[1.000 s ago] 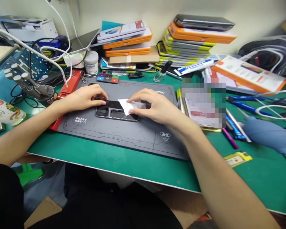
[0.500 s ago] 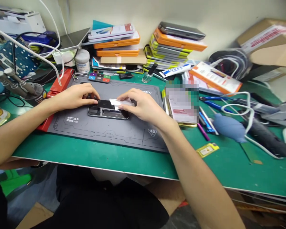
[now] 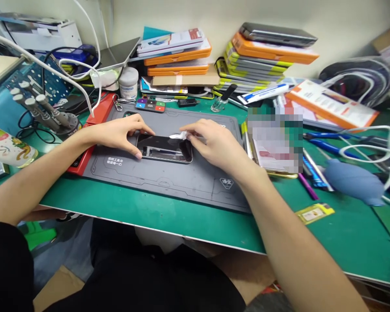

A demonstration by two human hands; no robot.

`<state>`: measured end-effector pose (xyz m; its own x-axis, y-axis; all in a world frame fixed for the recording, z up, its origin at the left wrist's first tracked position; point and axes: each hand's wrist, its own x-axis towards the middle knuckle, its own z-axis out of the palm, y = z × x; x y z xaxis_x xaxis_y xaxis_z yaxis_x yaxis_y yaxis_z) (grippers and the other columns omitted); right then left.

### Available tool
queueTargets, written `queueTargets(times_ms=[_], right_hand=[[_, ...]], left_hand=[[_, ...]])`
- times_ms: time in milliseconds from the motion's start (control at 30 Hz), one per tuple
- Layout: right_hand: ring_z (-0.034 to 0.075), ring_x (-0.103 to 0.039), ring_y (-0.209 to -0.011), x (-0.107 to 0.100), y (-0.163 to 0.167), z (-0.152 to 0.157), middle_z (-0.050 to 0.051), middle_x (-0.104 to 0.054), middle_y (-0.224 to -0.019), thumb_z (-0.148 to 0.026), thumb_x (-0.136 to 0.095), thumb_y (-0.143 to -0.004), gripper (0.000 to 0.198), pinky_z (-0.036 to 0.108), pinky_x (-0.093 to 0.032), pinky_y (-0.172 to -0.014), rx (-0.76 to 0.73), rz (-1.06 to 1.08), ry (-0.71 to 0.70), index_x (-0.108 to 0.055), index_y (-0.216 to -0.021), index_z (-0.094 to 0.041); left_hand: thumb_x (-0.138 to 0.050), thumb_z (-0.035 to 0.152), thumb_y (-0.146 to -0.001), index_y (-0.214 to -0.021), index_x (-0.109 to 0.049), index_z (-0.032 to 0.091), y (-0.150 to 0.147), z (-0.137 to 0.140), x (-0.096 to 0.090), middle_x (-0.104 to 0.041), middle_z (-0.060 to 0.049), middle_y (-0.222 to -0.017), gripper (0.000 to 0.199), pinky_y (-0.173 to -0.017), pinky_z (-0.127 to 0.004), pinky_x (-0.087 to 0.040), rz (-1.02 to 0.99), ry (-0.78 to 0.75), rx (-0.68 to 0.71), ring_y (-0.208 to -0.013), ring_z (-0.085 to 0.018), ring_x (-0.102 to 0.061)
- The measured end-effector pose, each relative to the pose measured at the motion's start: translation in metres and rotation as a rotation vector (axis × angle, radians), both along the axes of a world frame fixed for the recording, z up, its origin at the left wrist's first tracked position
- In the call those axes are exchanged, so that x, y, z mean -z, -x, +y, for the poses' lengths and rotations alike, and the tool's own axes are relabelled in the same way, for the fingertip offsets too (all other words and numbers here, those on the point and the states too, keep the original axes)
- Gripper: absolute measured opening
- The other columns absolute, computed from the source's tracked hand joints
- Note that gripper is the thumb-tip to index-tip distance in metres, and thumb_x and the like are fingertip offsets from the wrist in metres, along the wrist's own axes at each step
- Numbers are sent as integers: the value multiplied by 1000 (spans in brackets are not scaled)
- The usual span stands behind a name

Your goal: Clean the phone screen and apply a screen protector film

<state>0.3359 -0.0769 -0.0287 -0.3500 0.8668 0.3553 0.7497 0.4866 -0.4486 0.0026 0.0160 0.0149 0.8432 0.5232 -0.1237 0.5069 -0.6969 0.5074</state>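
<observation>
A black-screened smartphone [image 3: 165,152] lies flat on a grey work mat [image 3: 169,184], its glossy glass mirroring the things above it. My left hand [image 3: 121,133] grips the phone's left end, with the thumb at the near corner and a fingertip at the far edge. Pinched in the fingers of my right hand [image 3: 211,141] is a small crumpled white wipe [image 3: 179,135], over the right part of the screen. The palm side of the right hand is hidden.
A red tool strip [image 3: 99,115] borders the mat on the left, beside a screwdriver stand [image 3: 65,123]. Stacked orange boxes [image 3: 178,69] stand behind. On the right lie papers [image 3: 274,147], blue pliers [image 3: 331,145] and a blue air blower [image 3: 354,180]. A glass bottle [image 3: 219,104] stands behind the mat.
My right hand has moved the wipe towards the phone's right end, and the wipe is more bunched up. My left thumb has slid to the near corner, away from the fingers. The camera view has shifted left.
</observation>
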Motion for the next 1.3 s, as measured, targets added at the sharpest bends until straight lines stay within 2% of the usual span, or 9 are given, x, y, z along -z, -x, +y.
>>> queueTargets(times_ms=[133,233,333,433,500,667,767,933,1300], right_hand=[[37,-71,-117,1,1,0,13,-80,-120,-31,-50,-109,34,56,-57,-99,15,-8,-3,-76,-131,-28],[36,-71,-116,2,-1,2,13,-80,-119,-31,-50,-109,34,56,-58,-99,-1,-6,3,-78,-129,-30],[36,-71,-111,5,-3,4,12,-79,-114,-29,-50,-108,33,57,-57,-99,-22,-15,-9,-80,-120,-30],[35,-70,-108,8,-4,7,13,-77,-113,-26,-48,-108,35,57,-57,-99,-64,-23,-23,-81,-116,-29],[34,-70,-106,8,-4,9,13,-76,-112,-25,-47,-108,36,57,-57,-99,-95,-25,-21,-82,-116,-28],[33,-69,-105,6,-3,12,13,-76,-113,-22,-47,-107,37,54,-58,-96,-104,-24,-26,-82,-116,-27],[33,-69,-105,5,-2,12,13,-75,-113,-23,-45,-108,38,55,-57,-97,-113,-32,-24,-82,-115,-27],[34,-67,-104,5,0,10,14,-74,-114,-22,-44,-108,39,57,-56,-99,-87,-35,-27,-83,-116,-27],[34,-67,-104,4,1,11,15,-73,-115,-22,-43,-107,41,57,-56,-98,-87,-47,-21,-83,-119,-25]], left_hand=[[-79,64,-91,-140,-78,31,-2,-2,1,-66,-6,-121,59,-93,-33,-53,-75,-28,-34,-104,-23,-64],[-79,60,-93,-141,-76,28,-5,-11,-1,-67,-9,-131,58,-95,-34,-54,-92,-63,-35,-105,-22,-66],[-77,57,-96,-147,-71,26,-8,-20,-3,-67,-11,-144,60,-99,-35,-55,-89,-141,-32,-117,-25,-69],[-71,50,-101,-142,-74,27,-8,-28,-9,-72,-9,-145,46,-108,-36,-55,-46,-264,36,-133,-27,-68],[-67,44,-103,-139,-77,27,-6,-31,-13,-75,-8,-145,41,-113,-36,-55,-6,-313,95,-135,-27,-70],[-67,34,-103,-152,-73,26,8,-31,-17,-72,-9,-159,50,-125,-42,-56,4,-339,190,-146,-28,-69],[-67,39,-106,-157,-70,29,17,-29,-13,-69,-6,-162,51,-132,-46,-53,-48,-327,160,-152,-27,-67],[-70,39,-106,-157,-70,30,22,-29,-5,-68,-5,-162,52,-132,-46,-55,-130,-318,159,-150,-26,-69],[-67,30,-105,-148,-77,22,21,-43,3,-74,-9,-152,45,-125,-43,-61,-119,-611,215,-143,-27,-73]])
